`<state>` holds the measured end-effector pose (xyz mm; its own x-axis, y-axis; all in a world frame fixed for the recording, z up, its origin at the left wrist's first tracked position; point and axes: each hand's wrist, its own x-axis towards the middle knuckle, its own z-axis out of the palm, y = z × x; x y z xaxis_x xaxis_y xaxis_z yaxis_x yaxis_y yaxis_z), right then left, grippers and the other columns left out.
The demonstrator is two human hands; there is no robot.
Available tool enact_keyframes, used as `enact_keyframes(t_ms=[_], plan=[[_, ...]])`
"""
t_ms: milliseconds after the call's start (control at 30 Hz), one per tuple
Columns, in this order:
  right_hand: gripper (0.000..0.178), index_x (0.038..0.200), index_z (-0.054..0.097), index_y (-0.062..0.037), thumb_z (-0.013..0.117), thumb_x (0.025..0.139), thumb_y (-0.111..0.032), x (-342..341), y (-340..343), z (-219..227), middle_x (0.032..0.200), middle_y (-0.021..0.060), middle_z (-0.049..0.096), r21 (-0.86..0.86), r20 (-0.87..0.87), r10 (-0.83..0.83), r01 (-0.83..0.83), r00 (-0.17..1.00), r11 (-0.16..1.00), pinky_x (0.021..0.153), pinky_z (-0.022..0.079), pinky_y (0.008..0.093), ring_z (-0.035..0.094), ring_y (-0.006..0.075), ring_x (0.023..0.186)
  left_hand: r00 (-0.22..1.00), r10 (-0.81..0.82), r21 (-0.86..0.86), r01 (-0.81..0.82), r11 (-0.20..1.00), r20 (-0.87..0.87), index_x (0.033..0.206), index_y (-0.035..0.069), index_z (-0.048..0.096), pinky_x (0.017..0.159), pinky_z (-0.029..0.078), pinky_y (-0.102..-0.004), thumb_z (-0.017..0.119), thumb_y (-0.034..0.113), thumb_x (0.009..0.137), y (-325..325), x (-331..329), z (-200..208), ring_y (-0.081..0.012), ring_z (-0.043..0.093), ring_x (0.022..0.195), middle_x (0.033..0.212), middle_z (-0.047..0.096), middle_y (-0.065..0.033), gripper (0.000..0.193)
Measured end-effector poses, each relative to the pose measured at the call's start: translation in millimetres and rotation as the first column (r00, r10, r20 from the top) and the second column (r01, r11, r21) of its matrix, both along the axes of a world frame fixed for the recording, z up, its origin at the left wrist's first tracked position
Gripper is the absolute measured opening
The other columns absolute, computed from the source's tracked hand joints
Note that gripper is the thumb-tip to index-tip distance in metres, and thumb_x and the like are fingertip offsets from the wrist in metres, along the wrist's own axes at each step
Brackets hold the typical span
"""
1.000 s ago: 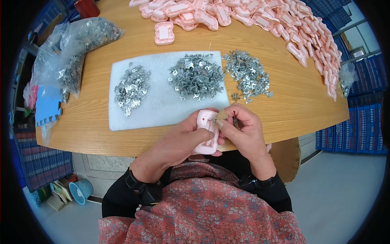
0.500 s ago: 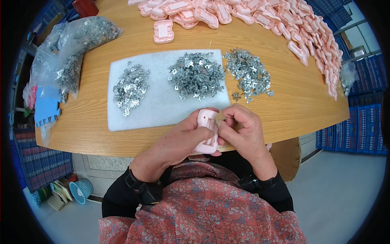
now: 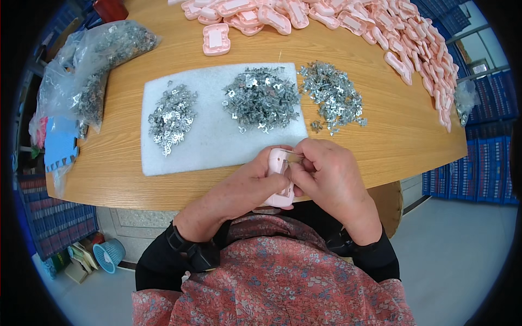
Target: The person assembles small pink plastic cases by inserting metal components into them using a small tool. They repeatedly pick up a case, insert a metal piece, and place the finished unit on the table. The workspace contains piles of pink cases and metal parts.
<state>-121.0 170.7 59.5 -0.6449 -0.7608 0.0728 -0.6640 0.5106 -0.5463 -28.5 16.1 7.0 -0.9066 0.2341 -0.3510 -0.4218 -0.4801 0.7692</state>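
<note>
At the table's near edge, my left hand (image 3: 258, 176) is wrapped round a pale pink plastic casing (image 3: 280, 201), its thumb lying across the long recess in the face. The casing has a small round hole near its far end. My right hand (image 3: 326, 167) is closed in a pinch over the casing's right side, on a thin, tan piece (image 3: 295, 154) whose kind I cannot make out. That piece reaches over the recess, and the right fingers hide most of it. Beyond my hands, small silvery metal clips lie in a left pile (image 3: 172, 119) and a middle pile (image 3: 262, 100).
The clip piles rest on a white foam sheet (image 3: 209, 157); another clip pile (image 3: 333, 95) lies on the wooden table (image 3: 391, 157). Many pink casings (image 3: 375, 27) are heaped at the far right, one casing (image 3: 216, 39) apart. A clear bag of clips (image 3: 89, 81) stands left.
My right hand has turned over the casing and shifted slightly right at the wrist. The tan piece, broad before, now appears edge-on. My left hand keeps its hold.
</note>
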Motion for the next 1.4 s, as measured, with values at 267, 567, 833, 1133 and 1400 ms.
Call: enact_keyframes(t_ms=[267,567,833,1133,1400], plan=[[0.014,0.087,0.062,-0.0032,0.069,0.077,-0.010,-1,-1,0,0.075,0.0148,0.062,-0.022,0.081,-0.017,0.018,0.997,1.000,0.063,0.049,0.0437,0.062,0.0349,0.073,0.999,0.018,0.000,-0.018,1.000,-0.043,0.142,0.001,0.038,0.086,0.050,-0.0267,0.054,0.016,0.098,0,-1,0,-0.0103,0.057,0.101,0.116,0.056,-0.0055,0.048],[0.013,0.089,0.060,-0.0004,0.069,0.088,-0.010,-7,-4,-7,0.068,0.0086,0.057,-0.134,0.491,-0.053,0.135,0.870,0.982,0.054,0.045,0.0314,0.058,0.0183,0.057,0.998,-0.070,0.066,0.070,0.995,-0.002,0.142,0.003,0.034,0.085,0.059,-0.0392,0.047,0.004,0.093,-7,-2,-3,-0.0221,0.065,0.103,0.119,0.059,-0.0141,0.051],[0.017,0.091,0.062,-0.0002,0.074,0.086,-0.012,-8,0,-17,0.068,0.0019,0.053,-0.176,0.485,-0.067,0.173,0.872,0.969,0.053,0.043,0.0265,0.051,0.0080,0.055,0.997,-0.077,0.114,0.073,0.991,0.028,0.138,0.002,0.038,0.081,0.056,-0.0318,0.052,0.015,0.096,-8,-2,0,-0.0190,0.067,0.094,0.109,0.064,-0.0116,0.046],[0.020,0.094,0.062,0.0003,0.073,0.089,-0.016,2,-2,-19,0.074,0.0011,0.053,-0.219,0.612,-0.085,0.272,0.786,0.937,0.055,0.043,0.0235,0.052,0.0053,0.062,0.995,-0.095,0.168,0.087,0.982,0.043,0.144,0.004,0.033,0.083,0.058,-0.0397,0.045,0.001,0.089,-10,-5,-2,-0.0257,0.069,0.091,0.107,0.065,-0.0185,0.056],[0.019,0.101,0.061,0.0002,0.068,0.094,-0.016,5,3,-27,0.080,-0.0008,0.060,-0.271,0.713,-0.016,0.297,0.701,0.916,0.056,0.043,0.0212,0.053,0.0027,0.065,0.999,-0.051,0.208,0.047,0.977,0.012,0.153,0.006,0.017,0.080,0.057,-0.0360,0.046,0.006,0.092,-10,-3,-3,-0.0249,0.069,0.088,0.106,0.065,-0.0180,0.067]])
